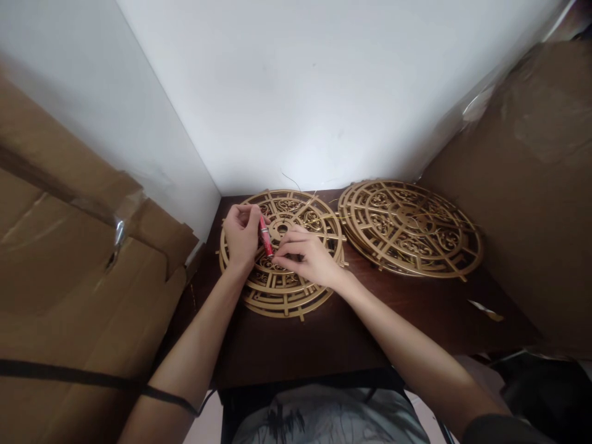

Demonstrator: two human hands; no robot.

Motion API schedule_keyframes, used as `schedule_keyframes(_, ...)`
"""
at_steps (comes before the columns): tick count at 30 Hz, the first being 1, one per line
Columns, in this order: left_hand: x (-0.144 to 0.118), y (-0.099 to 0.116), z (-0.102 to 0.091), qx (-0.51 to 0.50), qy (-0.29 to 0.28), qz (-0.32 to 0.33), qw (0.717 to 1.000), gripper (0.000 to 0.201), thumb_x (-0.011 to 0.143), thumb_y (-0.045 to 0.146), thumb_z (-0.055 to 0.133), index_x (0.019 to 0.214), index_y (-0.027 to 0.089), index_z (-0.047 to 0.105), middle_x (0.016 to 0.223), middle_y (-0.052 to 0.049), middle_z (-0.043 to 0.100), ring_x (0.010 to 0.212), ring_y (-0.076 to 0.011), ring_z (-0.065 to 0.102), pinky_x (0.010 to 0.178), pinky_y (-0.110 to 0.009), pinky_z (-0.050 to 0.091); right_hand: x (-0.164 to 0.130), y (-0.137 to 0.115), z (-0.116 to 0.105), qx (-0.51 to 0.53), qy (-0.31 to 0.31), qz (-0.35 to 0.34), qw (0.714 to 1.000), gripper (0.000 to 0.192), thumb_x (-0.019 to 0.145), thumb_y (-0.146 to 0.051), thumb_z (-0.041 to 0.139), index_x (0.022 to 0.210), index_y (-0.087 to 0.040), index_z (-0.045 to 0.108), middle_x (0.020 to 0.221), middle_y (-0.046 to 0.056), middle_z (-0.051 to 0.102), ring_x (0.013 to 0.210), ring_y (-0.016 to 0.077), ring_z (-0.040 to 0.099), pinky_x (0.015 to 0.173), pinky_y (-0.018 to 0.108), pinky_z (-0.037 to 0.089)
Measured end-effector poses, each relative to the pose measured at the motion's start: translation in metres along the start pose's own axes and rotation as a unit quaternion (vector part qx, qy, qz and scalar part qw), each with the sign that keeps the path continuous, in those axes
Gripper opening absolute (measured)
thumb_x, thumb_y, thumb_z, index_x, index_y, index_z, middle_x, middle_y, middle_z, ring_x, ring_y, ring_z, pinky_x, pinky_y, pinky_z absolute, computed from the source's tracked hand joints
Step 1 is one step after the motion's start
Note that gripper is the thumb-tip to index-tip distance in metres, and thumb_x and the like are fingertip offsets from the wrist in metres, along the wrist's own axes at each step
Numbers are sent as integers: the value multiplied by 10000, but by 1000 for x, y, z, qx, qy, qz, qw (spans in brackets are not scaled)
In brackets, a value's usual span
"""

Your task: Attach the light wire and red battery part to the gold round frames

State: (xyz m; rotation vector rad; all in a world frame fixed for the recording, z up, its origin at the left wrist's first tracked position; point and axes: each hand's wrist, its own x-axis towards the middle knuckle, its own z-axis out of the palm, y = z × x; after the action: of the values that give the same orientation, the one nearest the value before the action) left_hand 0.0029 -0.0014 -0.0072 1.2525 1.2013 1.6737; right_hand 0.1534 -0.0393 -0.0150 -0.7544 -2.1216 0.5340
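A stack of round gold cut-out discs lies on the dark wooden table, in front of me. My left hand rests on the stack's left side and grips a small red tube upright between its fingers. My right hand lies over the middle of the stack, fingers pinched together next to the tube's lower end. A thin gold wire runs over the top disc. What the right fingers pinch is too small to tell.
A second stack of gold discs lies to the right on the table. Brown cardboard boxes stand at the left and right. White walls close the corner behind. A small scrap lies near the right edge.
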Motion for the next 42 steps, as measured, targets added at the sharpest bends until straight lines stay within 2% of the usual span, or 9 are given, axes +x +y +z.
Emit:
schedule_keyframes(10, -1, 1, 2, 0, 2, 3, 1000, 165, 795, 279, 600, 769, 166, 482, 587, 18, 597, 529, -97, 576, 507, -202, 453, -1, 1, 3, -29, 12, 14, 999, 195, 864, -269, 569, 698, -183, 626, 729, 21, 581, 762, 166, 475, 763, 316, 392)
schedule_keyframes(22, -4, 4, 3, 46, 4, 10, 999, 149, 821, 261, 575, 771, 169, 470, 604, 20, 598, 533, -89, 573, 509, -195, 433, -3, -2, 3, -81, 13, 29, 996, 206, 842, -271, 580, 652, -191, 584, 707, -7, 561, 770, 156, 473, 773, 299, 331)
schedule_keyframes(42, -2, 1, 2, 45, 9, 29, 999, 174, 809, 259, 585, 742, 168, 452, 616, 28, 531, 535, -82, 549, 505, -194, 424, -4, -2, 4, -111, 9, 23, 994, 210, 855, -312, 567, 681, -201, 609, 698, -22, 563, 756, 151, 476, 741, 306, 304)
